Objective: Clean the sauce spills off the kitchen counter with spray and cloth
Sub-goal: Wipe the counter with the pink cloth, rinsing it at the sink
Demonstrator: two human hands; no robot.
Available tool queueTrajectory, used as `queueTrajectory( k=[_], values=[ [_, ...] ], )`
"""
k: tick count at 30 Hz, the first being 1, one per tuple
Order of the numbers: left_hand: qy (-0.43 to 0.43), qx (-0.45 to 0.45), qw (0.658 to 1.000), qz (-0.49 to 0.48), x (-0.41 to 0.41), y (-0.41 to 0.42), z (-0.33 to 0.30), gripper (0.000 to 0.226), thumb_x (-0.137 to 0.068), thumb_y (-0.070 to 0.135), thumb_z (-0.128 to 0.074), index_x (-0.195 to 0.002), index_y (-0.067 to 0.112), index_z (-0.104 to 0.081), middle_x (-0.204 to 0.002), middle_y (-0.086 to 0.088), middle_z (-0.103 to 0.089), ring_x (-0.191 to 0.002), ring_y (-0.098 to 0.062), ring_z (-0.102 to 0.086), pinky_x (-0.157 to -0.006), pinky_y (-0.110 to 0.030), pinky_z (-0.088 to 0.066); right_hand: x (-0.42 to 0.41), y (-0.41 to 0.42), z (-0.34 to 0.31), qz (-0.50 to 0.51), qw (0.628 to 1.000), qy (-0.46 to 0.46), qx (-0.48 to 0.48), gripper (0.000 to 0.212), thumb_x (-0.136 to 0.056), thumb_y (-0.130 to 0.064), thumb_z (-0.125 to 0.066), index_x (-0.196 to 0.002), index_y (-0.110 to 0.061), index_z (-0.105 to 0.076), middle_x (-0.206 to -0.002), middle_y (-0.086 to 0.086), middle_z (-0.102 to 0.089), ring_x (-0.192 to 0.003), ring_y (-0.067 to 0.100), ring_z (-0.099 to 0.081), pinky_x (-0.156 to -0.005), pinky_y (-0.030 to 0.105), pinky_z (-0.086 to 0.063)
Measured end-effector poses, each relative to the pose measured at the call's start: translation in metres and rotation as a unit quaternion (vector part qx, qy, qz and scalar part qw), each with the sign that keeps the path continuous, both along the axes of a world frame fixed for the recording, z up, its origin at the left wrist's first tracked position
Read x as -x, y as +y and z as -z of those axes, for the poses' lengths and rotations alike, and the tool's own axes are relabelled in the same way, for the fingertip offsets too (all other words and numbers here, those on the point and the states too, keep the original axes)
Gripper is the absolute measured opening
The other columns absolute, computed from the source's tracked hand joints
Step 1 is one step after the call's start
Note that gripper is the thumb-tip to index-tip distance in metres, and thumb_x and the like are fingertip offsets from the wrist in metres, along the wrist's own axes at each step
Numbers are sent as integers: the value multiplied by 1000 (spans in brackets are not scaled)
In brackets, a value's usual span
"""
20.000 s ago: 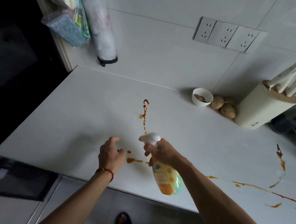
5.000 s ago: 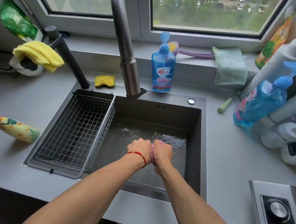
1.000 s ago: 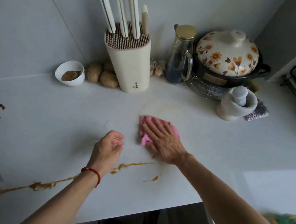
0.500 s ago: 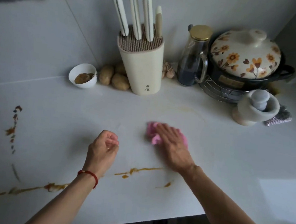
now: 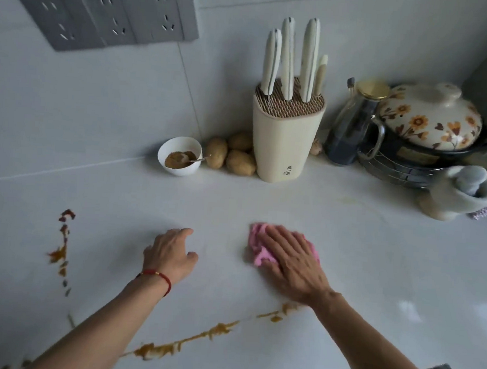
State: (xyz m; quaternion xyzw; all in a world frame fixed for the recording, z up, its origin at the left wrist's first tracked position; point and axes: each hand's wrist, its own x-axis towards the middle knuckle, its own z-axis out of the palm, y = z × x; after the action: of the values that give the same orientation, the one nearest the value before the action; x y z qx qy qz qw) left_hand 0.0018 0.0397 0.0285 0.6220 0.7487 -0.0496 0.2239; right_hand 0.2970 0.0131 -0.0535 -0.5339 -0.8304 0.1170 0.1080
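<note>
Both forearms come in from the lower edge bare, with no sleeve showing anywhere along them. The left hand (image 5: 171, 255) has a thin red cord bracelet (image 5: 157, 276) round the wrist (a small gold-coloured bead sits on it, near the top of the wrist). The right hand (image 5: 293, 264) wears nothing at the wrist, and no ring shows on its fingers (image 5: 280, 238). The nails that can be seen on either hand look short; whether they are painted cannot be told.
</note>
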Motion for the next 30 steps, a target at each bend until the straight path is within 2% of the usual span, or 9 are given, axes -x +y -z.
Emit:
queueTrajectory(
  k=[4, 11, 15, 19, 21, 24, 26, 28, 30],
  values=[
    [-73, -34, 997, -11, 23, -19, 1, 54, -88, 27, -60, -141, 28, -51, -142, -3, -55, -133, -28, -46, -107, -44, -43, 51, 39, -12, 167, 984, -30, 59, 63, -109, -58, -18, -166, -34, -12, -175, -7, -6, -161, 26, -3, -127, 44, 0],
    [-125, -88, 988, -19, 63, -29, 12, 44, -84, 20, -66, -127, 23, -61, -130, -8, -63, -122, -32, -54, -101, -43, -47, 155, 42, 1, -118, 989, 38, 78, 49, -105, -27, -59, -153, -18, -52, -163, 4, -44, -154, 33, -30, -121, 52, -15],
    [-153, -88, 984, 4, 66, -33, 5, 39, -85, 18, -64, -124, 23, -62, -129, -7, -63, -121, -31, -55, -100, -41, -47, 57, 14, -11, 100, 992, 56, 50, 57, -102, -51, -41, -146, -21, -61, -157, 3, -51, -147, 34, -44, -113, 44, -27],
    [-187, -89, 978, 28, 61, -38, 2, 35, -87, 17, -63, -122, 22, -62, -126, -7, -63, -118, -31, -55, -98, -41, -47, 23, -38, -16, 334, 941, 20, 48, 69, -100, -63, -20, -149, -32, -55, -164, -6, -42, -149, 28, -36, -115, 47, -24],
    [-198, -83, 976, 35, 57, -43, 3, 34, -87, 17, -63, -120, 23, -62, -124, -5, -63, -118, -30, -55, -97, -40, -47, 72, -53, -11, 319, 946, 42, 46, 68, -101, -61, -19, -152, -31, -53, -165, -7, -39, -154, 30, -28, -120, 54, -15],
    [-197, -86, 975, 58, 54, -50, 4, 34, -84, 15, -65, -117, 22, -64, -120, -6, -67, -116, -30, -57, -97, -39, -48, 150, -48, -9, 134, 980, 109, 99, 53, -106, -46, -35, -152, -26, -52, -164, -4, -39, -158, 31, -20, -125, 52, 0],
    [-190, -97, 974, 70, 56, -46, 1, 33, -82, 12, -66, -115, 20, -66, -117, -8, -68, -115, -32, -59, -96, -39, -48, 170, -40, -25, 51, 977, 174, 114, 47, -104, -36, -40, -139, -17, -65, -151, 6, -58, -150, 25, -40, -125, 44, -14],
    [-188, -109, 974, 65, 61, -43, -2, 33, -83, 9, -66, -115, 17, -66, -117, -10, -68, -116, -33, -59, -97, -39, -47, 147, -36, -49, 133, 931, 315, 127, 27, -105, -30, -49, -107, -18, -73, -123, -5, -76, -128, 7, -62, -114, 27, -39],
    [-192, -121, 972, 53, 66, -45, -2, 32, -84, 9, -66, -115, 18, -66, -118, -9, -68, -116, -32, -59, -97, -39, -46, 103, -39, -76, 233, 884, 386, 122, 22, -107, -26, -53, -95, -20, -69, -111, -14, -79, -113, 2, -70, -103, 26, -52]
  ],
)
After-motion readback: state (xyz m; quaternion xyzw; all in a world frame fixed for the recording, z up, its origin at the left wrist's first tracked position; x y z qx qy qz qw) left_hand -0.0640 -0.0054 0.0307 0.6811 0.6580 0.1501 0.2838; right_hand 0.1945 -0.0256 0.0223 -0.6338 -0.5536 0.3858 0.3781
